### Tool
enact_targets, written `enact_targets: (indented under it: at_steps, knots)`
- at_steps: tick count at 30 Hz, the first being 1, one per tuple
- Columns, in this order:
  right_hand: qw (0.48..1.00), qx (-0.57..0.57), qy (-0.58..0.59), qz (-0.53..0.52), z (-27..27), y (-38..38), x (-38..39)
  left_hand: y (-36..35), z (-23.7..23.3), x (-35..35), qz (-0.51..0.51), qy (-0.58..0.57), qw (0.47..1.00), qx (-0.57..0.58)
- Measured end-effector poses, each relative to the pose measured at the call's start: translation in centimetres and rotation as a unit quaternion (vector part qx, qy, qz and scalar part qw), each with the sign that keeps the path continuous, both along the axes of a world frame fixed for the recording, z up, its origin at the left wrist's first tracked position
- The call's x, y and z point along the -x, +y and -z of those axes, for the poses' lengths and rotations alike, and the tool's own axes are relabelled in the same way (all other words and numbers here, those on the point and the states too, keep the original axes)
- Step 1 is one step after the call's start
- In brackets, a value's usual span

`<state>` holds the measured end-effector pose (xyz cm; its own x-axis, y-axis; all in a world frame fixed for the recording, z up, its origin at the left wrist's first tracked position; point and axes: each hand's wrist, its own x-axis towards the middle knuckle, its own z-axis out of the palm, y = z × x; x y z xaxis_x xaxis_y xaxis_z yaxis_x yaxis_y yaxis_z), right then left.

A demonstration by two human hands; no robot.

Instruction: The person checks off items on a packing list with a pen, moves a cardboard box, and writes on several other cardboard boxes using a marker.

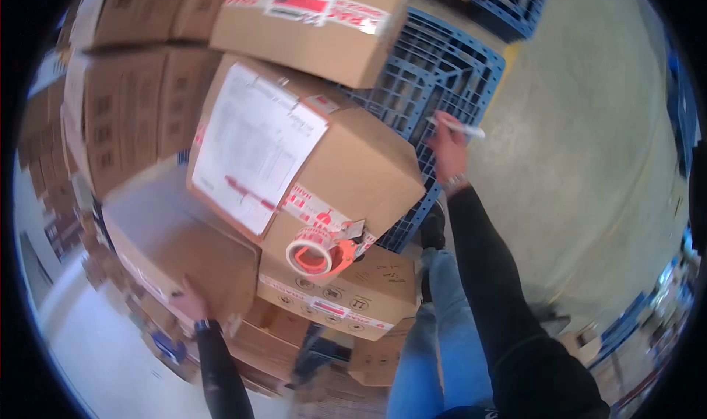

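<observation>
I see two hands, well apart. At 2 o'clock my right hand (448,150) pinches one slim white pen (470,131) over a pallet's edge. At 8 o'clock my left hand (193,301) touches one brown cardboard box (177,227); I can't tell if it grips. One larger tan carton (361,154) carries an orange tape dispenser (343,258) at 7 and white printed paper (258,135) at 10. Two blue plastic pallets (471,62) stand at 1, on greyish floor (582,139).
</observation>
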<state>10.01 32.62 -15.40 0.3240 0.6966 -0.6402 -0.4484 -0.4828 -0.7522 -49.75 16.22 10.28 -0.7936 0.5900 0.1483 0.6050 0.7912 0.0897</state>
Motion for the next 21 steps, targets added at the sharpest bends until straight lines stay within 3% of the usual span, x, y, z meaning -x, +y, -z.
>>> enact_targets:
  at_steps: [1, 3, 6, 8, 13, 14, 16, 18, 19, 21]
  knots:
    - [0.998, -0.006, -0.065, 0.013, -1.4, -1.6, -0.2, -0.7, 0.7, 0.9, -0.021, 0.057, 0.998, 0.007]
    - [0.994, 0.054, -0.088, 0.031, -6.7, -3.5, 1.6, 0.6, 0.1, -2.0, -0.037, 0.083, 0.996, 0.022]
    - [0.998, -0.039, -0.022, 0.048, -9.0, -4.2, 6.3, 0.7, -0.2, -3.3, -0.022, 0.075, 0.997, -0.026]
    - [0.993, -0.045, -0.05, 0.094, -7.6, -3.6, 7.4, 0.3, -0.1, -3.2, 0.023, 0.08, 0.995, -0.049]
    - [0.992, -0.078, -0.071, 0.074, -6.1, -1.8, 7.1, -0.3, -1.4, -4.2, -0.082, 0.08, 0.992, -0.055]
    - [0.985, -0.129, -0.083, 0.077, -5.8, -1.0, 7.1, -0.8, -1.8, -4.1, -0.101, 0.073, 0.99, -0.071]
    - [0.985, -0.154, -0.066, -0.038, -3.8, -0.2, 5.7, -3.4, -3.4, -1.9, -0.113, -0.015, 0.982, -0.148]
    - [0.98, -0.148, -0.054, -0.125, -6.3, 1.6, 1.7, -6.6, -6.2, 0.8, -0.122, -0.272, 0.888, -0.351]
    - [0.978, -0.127, -0.047, -0.16, -9.8, 1.9, -0.6, -8.0, -7.0, 0.5, -0.129, -0.341, 0.846, -0.389]
    - [0.977, -0.081, -0.034, -0.193, -13.7, 1.9, -4.8, -10.8, -6.0, -2.9, -0.089, -0.244, 0.929, -0.264]
